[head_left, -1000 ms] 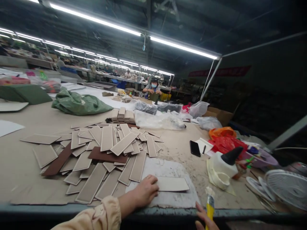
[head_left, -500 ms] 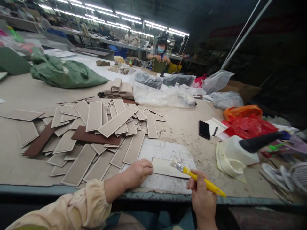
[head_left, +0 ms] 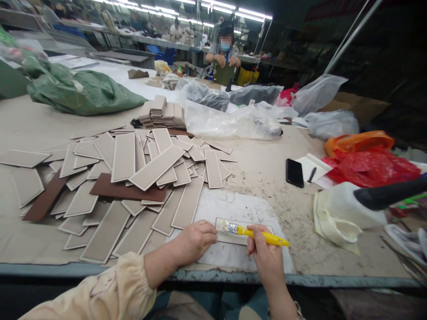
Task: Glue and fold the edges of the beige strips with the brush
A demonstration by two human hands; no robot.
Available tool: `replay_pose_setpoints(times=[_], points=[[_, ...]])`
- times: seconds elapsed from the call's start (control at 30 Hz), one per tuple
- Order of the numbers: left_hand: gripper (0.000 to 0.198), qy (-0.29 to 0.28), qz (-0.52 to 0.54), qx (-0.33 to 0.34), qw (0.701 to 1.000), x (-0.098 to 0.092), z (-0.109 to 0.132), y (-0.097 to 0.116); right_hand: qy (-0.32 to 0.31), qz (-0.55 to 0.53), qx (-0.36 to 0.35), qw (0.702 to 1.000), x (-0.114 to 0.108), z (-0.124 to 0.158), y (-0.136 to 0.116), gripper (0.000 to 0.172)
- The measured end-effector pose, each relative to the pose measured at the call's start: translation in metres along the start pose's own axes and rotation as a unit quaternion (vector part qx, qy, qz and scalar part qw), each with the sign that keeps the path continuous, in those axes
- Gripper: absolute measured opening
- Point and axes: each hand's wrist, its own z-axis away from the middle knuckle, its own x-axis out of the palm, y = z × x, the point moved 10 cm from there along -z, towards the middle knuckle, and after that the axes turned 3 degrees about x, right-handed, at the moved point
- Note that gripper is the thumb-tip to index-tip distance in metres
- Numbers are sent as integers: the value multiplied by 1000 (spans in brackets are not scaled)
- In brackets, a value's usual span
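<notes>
A paintbrush with a yellow handle is in my right hand, whose fingers are closed round it. Its bristles rest on the left part of a pale rectangular panel with a dark edge. My left hand has its fingers curled together at the panel's left end and grips it there. Beneath the panel lies a stained white sheet at the table's front edge. Many similar beige panels with light borders lie in a loose heap to the left, along with dark brown strips.
Behind the heap stand stacked panels and a green bag. Clear plastic bags lie at mid-table. On the right are a phone, a red bag and a cut white container. A masked person sits across.
My right hand has moved left, carrying the brush from the panel's middle to near its left end. The brush handle now lies flatter. The whole view has shifted slightly.
</notes>
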Motion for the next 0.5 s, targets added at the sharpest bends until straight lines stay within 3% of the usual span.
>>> replay_pose_setpoints(times=[0.27,0.5], points=[[18,-3,-9,1,1000,2,0,-1,-25,60,-17,998,9,-7,2,45],[19,5,-28,9,1000,-3,-2,4,8,120,-45,992,7,-5,-8,39]])
